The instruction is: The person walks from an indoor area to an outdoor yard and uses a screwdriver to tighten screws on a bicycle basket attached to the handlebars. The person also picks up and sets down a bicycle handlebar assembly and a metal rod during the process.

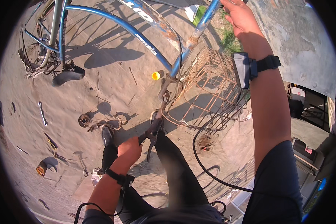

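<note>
My left hand is closed round a handlebar grip, just beside a dangling brake lever, on the rusty handlebar stem of a blue bicycle frame. At the top right, my right hand grips the upper end of a blue frame tube, its fingertips partly cut off by the picture's edge. A rusty wire basket hangs from the front of the bicycle, with black cables running down past it. Dark devices are strapped to both my wrists.
A wrench, a yellow cup, a rusty hub and a rusty can lie on the concrete ground. A black saddle is at left. Grass and a grey slab are at upper right.
</note>
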Demonstrator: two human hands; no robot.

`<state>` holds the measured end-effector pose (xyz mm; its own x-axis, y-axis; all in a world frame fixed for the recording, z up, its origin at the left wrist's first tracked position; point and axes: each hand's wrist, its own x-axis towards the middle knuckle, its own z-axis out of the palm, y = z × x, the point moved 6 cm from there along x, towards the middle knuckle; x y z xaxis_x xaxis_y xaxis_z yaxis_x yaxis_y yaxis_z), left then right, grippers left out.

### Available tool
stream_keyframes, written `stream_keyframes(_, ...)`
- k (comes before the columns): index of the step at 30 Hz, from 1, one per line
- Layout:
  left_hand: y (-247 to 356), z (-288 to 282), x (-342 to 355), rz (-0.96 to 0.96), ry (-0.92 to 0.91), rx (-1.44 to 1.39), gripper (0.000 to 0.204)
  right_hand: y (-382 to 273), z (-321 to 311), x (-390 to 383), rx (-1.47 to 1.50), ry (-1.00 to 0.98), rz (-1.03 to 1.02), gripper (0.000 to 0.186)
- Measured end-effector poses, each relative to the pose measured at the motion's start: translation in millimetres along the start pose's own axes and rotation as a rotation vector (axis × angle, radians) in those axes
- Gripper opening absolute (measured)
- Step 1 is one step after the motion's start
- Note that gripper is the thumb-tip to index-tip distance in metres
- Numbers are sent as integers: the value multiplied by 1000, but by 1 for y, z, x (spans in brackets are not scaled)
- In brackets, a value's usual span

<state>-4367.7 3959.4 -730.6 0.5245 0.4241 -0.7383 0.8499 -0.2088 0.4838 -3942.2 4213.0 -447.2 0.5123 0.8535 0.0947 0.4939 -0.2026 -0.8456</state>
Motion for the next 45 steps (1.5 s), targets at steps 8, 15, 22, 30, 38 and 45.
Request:
stream_keyframes(8,7,-13,-5,-6,26,2,30,-26,-15,-123,35,-98,-109,48)
stream_keyframes(15,13,-21,-3,23,44,43,32,-20,-32,-230,16,-140,-77,50)
stream_keyframes(22,19,-37,-1,-16,4,91,36,7,-60,-269,142,-36,107,50)
stream_keyframes(30,26,-59,0,35,29,98,36,56,-74,-331,42,-52,172,46)
stream_keyframes(38,52,-108,11,97,57,48,37,105,-83,-395,95,67,304,45)
stream_keyframes(45,55,-151,42,190,85,133,35,129,-88,-417,130,72,374,44)
